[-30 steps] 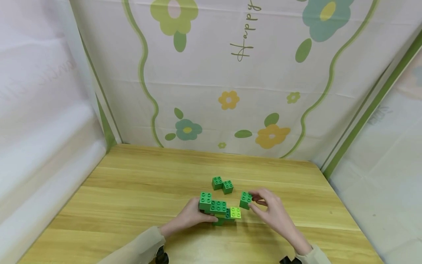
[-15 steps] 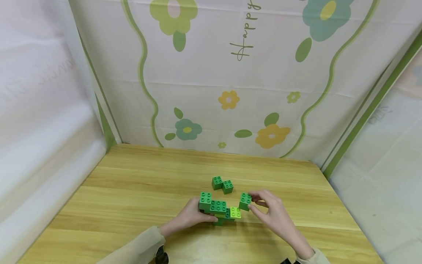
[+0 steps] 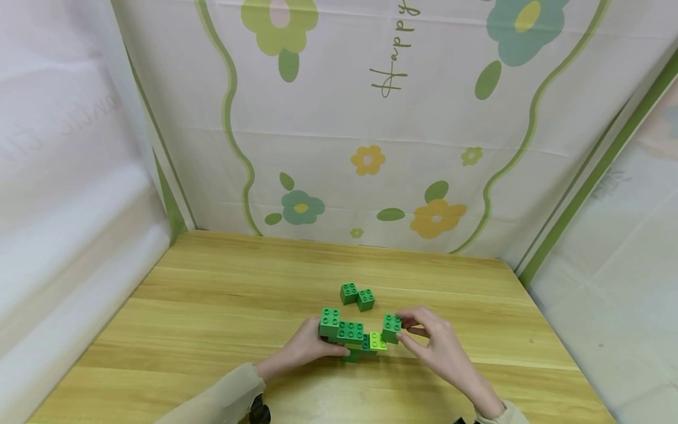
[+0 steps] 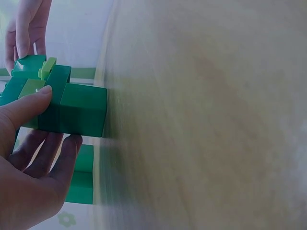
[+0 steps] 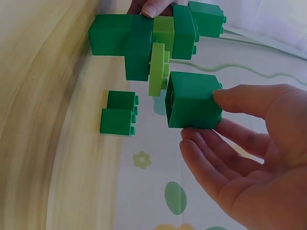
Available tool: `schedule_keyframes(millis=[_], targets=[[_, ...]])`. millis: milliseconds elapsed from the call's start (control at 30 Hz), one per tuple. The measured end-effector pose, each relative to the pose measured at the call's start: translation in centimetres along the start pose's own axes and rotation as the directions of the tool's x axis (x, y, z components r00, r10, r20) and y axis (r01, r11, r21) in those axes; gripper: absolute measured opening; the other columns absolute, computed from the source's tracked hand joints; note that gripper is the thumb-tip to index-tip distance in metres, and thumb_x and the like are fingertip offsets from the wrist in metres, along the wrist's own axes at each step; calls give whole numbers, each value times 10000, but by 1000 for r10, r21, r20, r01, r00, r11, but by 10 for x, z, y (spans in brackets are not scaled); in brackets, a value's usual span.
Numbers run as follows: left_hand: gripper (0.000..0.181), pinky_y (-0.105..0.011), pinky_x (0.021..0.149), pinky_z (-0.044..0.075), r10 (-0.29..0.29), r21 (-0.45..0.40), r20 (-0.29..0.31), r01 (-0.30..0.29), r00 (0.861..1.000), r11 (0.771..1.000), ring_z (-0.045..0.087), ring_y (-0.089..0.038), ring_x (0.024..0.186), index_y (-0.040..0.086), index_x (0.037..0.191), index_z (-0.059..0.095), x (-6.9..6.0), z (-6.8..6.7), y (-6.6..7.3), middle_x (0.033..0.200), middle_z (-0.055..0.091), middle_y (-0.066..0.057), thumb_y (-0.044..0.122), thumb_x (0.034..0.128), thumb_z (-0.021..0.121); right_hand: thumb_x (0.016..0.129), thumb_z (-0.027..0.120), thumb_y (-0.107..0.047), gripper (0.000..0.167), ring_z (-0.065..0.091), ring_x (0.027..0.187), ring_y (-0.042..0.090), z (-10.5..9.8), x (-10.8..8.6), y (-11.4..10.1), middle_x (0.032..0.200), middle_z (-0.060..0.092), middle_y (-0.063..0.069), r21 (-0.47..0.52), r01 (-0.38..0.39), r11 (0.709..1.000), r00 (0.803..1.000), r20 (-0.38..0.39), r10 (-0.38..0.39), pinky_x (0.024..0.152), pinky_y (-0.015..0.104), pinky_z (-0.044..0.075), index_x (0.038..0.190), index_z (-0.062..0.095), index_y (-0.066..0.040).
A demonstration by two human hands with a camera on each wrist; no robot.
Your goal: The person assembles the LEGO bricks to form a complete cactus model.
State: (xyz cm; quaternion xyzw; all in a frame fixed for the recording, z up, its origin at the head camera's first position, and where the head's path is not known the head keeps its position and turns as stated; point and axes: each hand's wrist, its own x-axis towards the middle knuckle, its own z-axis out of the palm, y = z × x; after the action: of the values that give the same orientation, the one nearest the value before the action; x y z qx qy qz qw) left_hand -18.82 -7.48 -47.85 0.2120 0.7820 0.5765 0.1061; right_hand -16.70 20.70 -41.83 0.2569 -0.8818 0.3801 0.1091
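Since the earlier head frames, the right hand and its square green plastic brick have shifted toward the left hand, which has stayed put.

In the head view, the left hand grips a stepped assembly of green plastic bricks, whose thin lime-green square plate sits just beside the brick in the right hand's pinch. Beyond both grips, two loose green plastic bricks lie on the wood-grained table.

In the left wrist view, the thumb lies across the assembly, fingers on its opposite side; the loose bricks show past those fingers.

In the right wrist view, thumb and fingers hold the brick, hollow underside facing the plate's studs; whether they touch cannot be told.
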Motion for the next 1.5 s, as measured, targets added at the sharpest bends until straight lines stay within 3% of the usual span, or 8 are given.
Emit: schedule_keyframes(millis=[333,733,933,1133,1500], targets=[[428,-197,886,541,2,9,-4,-2,1000,1000,691,-92,998,113,1155,692,1,0,0,1114,750,-67,156,763,858,888,732,-90,292,670,958,118,-1,1,7,1078,688,4,61,39,997,997,62,-43,817,294,620,1170,668,-132],[455,-209,921,534,-13,4,-2,13,1000,1000,681,-141,1052,124,1188,659,-1,2,0,1158,733,-51,159,775,847,917,700,-96,323,680,963,135,-3,1,7,1132,685,20,41,99,994,988,115,-103,814,271,619,1233,639,-125],[532,-206,941,542,-2,-61,13,3,1000,998,677,-135,1093,110,1263,624,-1,3,0,1230,705,-86,134,779,842,925,691,-104,357,681,964,130,-3,0,6,1154,683,22,21,141,990,983,113,-142,799,333,627,1272,620,-149],[459,-209,929,544,-23,-52,-1,23,1000,998,689,-140,1068,118,1197,655,-2,4,1,1185,729,-78,181,784,845,896,718,-80,355,685,957,124,-1,-1,5,1139,689,14,-11,185,983,978,98,-183,799,343,628,1241,640,-112],[444,-228,919,551,-18,5,-17,18,1000,1000,695,-150,1052,121,1176,674,-2,3,2,1151,743,-65,210,779,851,874,706,12,401,690,986,176,-2,0,6,1154,689,36,-3,147,989,978,151,-144,818,394,622,1245,622,-118]])
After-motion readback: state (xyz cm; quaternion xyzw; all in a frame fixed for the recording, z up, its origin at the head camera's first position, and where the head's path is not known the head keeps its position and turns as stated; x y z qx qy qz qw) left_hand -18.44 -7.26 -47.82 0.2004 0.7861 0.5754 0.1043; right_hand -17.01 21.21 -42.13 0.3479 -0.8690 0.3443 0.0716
